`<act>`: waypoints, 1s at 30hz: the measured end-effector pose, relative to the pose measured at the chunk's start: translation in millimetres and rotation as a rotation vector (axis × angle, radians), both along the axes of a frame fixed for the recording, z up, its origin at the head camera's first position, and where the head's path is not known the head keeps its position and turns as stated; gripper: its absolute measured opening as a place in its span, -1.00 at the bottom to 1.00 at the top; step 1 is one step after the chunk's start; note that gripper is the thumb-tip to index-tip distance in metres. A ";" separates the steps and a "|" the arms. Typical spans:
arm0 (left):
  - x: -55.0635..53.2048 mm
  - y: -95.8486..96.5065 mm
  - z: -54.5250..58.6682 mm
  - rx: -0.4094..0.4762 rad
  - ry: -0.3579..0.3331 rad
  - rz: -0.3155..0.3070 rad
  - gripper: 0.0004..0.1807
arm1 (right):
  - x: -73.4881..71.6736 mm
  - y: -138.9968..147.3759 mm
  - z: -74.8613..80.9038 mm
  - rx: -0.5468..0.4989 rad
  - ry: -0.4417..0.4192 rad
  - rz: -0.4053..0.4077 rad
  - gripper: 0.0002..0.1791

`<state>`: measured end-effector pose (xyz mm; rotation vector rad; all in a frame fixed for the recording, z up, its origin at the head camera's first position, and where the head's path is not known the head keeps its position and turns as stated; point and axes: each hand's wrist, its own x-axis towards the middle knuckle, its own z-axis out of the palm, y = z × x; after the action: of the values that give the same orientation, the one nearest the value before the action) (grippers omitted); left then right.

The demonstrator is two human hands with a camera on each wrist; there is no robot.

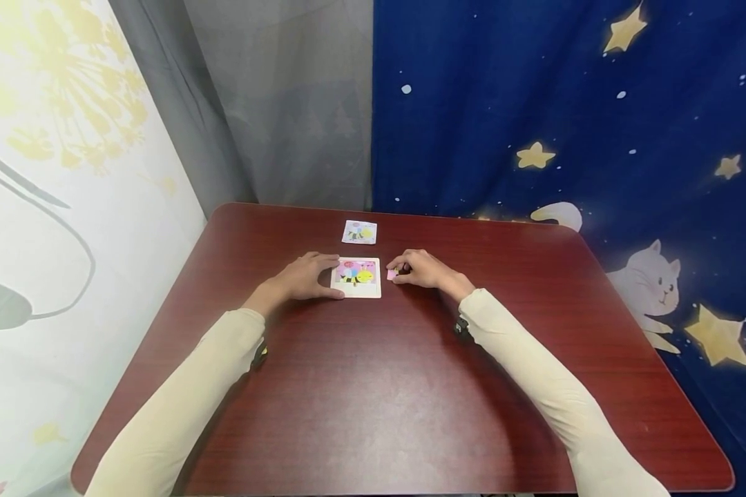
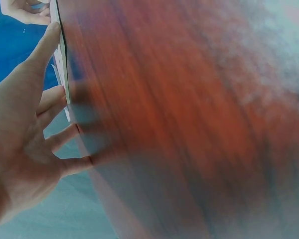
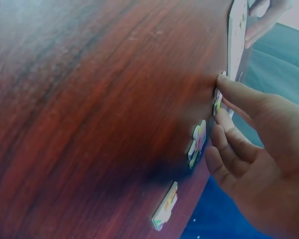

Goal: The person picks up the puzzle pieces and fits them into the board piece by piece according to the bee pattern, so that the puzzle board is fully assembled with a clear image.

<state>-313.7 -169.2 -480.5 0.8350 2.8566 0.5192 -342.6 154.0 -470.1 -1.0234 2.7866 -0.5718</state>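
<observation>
A jigsaw puzzle board [image 1: 362, 291] with a white border and a bee picture lies flat on the table. My left hand [image 1: 304, 277] holds its left side, the thumb at the near corner and the fingers at the far one. In the left wrist view the board [image 2: 65, 74] shows edge-on beside the thumb. Just right of the board, my right hand [image 1: 424, 268] pinches a small pink puzzle piece [image 1: 392, 275], low over the tabletop. Two more puzzle pieces lie by that hand in the right wrist view, one nearer [image 3: 197, 143] and one farther [image 3: 165, 206].
A card [image 1: 359, 232] with a similar bee picture lies beyond the board. The dark red table [image 1: 373, 386] has rounded corners. Behind it hang a grey curtain [image 1: 292, 103] and a blue one with stars [image 1: 460, 124]; a pale patterned wall or curtain [image 1: 87, 228] stands on the left.
</observation>
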 end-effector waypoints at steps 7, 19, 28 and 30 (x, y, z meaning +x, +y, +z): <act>1.1 -1.5 0.8 -0.001 0.001 0.009 0.03 | -0.5 -5.0 1.5 -0.015 0.020 0.004 -0.65; 0.1 -0.9 -1.1 0.001 0.004 0.005 0.03 | 4.9 -24.0 3.6 -0.032 0.009 0.041 -0.64; -0.8 0.6 -1.6 0.002 0.007 0.004 0.02 | 6.5 -41.0 2.2 -0.030 0.000 0.053 -0.65; -0.8 0.6 -1.7 0.002 0.010 0.000 0.01 | 6.9 -44.4 1.6 -0.031 0.001 0.062 -0.66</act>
<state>-314.5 -168.6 -482.2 0.8401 2.8658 0.5193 -335.7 109.6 -468.5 -1.1121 2.7440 -0.6083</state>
